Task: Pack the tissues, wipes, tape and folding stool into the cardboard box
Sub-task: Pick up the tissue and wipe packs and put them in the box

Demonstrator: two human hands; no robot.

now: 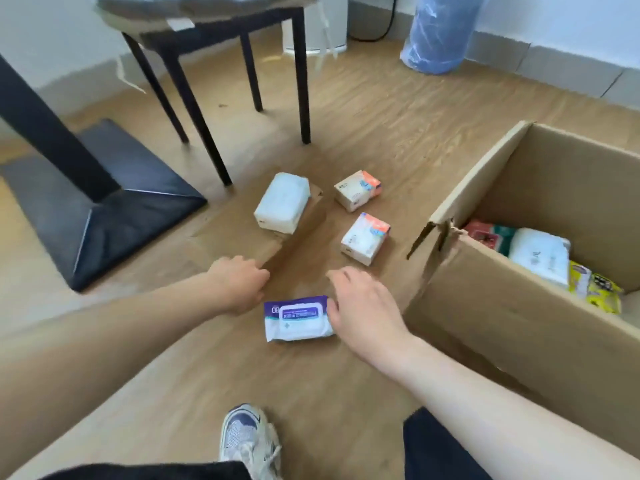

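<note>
Head-camera view: a purple-and-white wipes pack (297, 318) was seen lying flat on the wooden floor (381, 109), touched at its right end by the right hand (363, 308), fingers loosely spread and not closed on it. The left hand (239, 282) was held just beside its left end, fingers curled, empty. Beyond lay two small tissue packs (358, 189) (365, 238) and a white pack (282, 201). The open cardboard box (491, 306), partly filled, stood to the right.

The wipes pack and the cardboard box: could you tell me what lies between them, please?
In the head view, the right hand lies between the wipes pack and the box, touching the pack's edge.
</note>
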